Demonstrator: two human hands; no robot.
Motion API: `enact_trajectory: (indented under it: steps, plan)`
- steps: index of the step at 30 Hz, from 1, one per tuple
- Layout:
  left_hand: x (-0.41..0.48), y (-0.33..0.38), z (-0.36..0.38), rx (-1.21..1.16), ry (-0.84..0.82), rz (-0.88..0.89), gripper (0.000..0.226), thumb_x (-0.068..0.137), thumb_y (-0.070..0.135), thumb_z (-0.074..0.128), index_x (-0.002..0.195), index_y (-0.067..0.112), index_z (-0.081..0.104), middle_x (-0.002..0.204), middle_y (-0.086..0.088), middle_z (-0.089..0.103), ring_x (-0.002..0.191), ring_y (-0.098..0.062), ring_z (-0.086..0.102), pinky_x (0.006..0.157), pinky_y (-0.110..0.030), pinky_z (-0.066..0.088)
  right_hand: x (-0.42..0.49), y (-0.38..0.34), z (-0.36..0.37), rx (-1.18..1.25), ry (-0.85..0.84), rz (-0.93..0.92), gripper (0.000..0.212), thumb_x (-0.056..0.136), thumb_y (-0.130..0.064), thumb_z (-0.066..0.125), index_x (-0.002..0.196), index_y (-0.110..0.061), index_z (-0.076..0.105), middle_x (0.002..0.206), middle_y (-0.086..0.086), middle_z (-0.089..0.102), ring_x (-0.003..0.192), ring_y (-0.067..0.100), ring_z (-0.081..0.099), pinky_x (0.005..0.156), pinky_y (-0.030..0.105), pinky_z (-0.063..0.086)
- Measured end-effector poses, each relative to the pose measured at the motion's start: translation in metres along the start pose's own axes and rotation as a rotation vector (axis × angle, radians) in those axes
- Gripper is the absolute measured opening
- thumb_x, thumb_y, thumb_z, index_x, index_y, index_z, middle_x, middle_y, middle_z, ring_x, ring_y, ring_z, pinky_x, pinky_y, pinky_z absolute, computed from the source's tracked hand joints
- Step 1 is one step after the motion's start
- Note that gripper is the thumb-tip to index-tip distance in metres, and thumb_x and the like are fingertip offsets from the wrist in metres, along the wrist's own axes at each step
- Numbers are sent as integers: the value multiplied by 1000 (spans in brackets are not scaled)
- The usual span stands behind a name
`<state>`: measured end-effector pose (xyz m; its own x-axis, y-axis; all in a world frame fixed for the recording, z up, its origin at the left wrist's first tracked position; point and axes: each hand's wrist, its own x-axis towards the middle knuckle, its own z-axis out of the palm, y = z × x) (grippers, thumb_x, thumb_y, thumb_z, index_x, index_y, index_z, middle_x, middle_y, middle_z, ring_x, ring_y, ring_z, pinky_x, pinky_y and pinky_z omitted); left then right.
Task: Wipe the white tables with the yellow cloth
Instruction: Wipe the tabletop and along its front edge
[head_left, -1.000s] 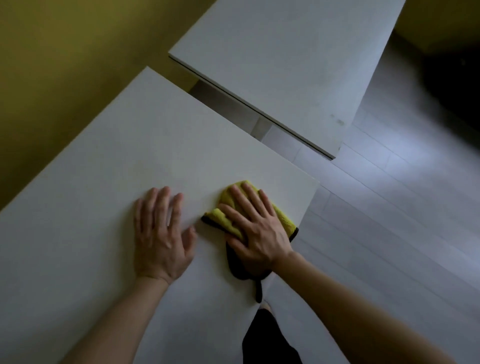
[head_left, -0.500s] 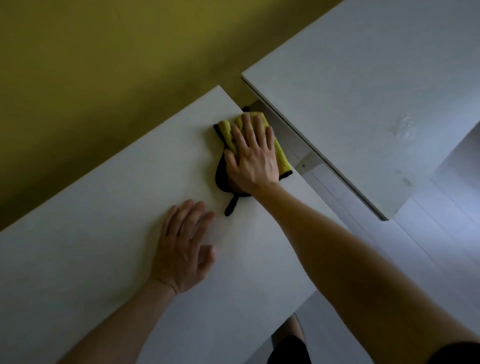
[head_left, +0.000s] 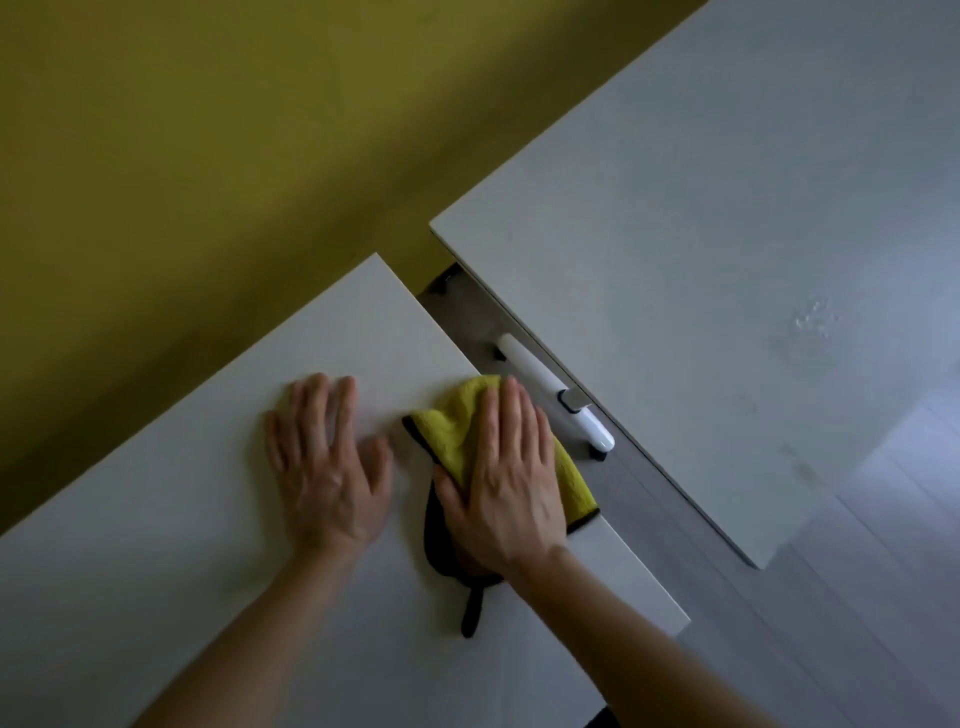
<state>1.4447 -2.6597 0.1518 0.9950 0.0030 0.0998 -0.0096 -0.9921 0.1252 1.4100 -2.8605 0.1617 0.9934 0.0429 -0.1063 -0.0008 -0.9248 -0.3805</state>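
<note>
Head view: the right hand (head_left: 506, 483) lies flat with straight fingers, pressing the yellow cloth (head_left: 448, 435) onto the near white table (head_left: 156, 545) at its right edge. The left hand (head_left: 327, 467) rests flat and spread just beside it. In the gap before the second white table (head_left: 701, 260) shows a white bar (head_left: 550, 395), perhaps a table leg.

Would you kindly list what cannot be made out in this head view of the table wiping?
Head view only:
- Middle of the yellow cloth: covered by the right hand.
- Fingertips of the left hand: blurred; pressing or just resting is unclear.
- The white object in the gap: partly under the far table; unidentifiable.
- The near table and far table: cut off by frame edges.
</note>
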Motion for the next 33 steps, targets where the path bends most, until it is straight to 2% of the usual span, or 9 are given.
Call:
enact_trajectory:
  steps: [4,7,13,16,19,22,24,29,33]
  plan:
    - [-3,-3,6,-8,63,19,66,106,47,43,161,10,50,168,-18,42,159,-42,34,126,-64,26,125,-38,6,116,54,-69,91,101,-60,49,165,0,27,157,22,46,142,41,47,123,50,37]
    - [-1,-5,9,1,73,5,68,105,50,40,154,6,57,165,-20,46,157,-42,38,126,-65,27,207,-69,13,202,74,-85,82,99,-54,57,159,-3,35,136,14,59,123,35,59,109,45,48]
    - [-2,-3,8,-9,100,4,63,104,45,44,153,7,59,164,-18,48,156,-41,40,123,-66,31,183,-45,8,310,39,-140,88,93,-44,68,167,-15,30,135,12,56,121,37,58,108,47,47]
    - [-1,-2,3,-35,86,16,61,104,39,47,159,11,54,166,-16,45,158,-41,38,124,-66,30,108,-6,-14,279,-68,-142,89,95,-63,62,169,-28,26,161,11,43,144,36,46,121,48,41]
    - [-1,-1,0,-39,54,15,64,103,37,50,161,11,50,168,-17,42,159,-41,35,124,-67,28,54,16,-35,327,-168,-73,82,100,-83,40,167,-40,24,173,-1,29,155,24,36,126,44,36]
    - [-1,-1,1,-29,55,5,63,102,34,52,161,10,50,168,-17,43,159,-41,35,124,-68,28,75,-2,-32,308,-121,68,65,107,-73,40,158,-32,34,153,-2,52,133,24,58,102,37,51]
    - [-1,-2,3,-25,68,8,61,103,34,51,159,9,53,166,-18,46,157,-42,38,124,-67,29,122,-25,-21,357,-90,140,70,107,-64,49,160,-24,29,143,5,63,120,31,66,88,39,52]
    - [-2,-3,6,20,53,-7,65,106,47,41,159,10,53,165,-18,47,157,-40,39,123,-67,31,212,-61,-2,409,-85,23,60,106,-52,59,152,-15,44,141,7,62,126,32,62,93,43,52]
    - [-4,-4,5,2,72,-1,63,104,42,45,158,10,54,166,-17,46,158,-39,38,123,-66,31,157,-31,-7,454,-78,3,63,108,-49,57,160,-18,39,154,3,55,138,26,54,107,43,51]
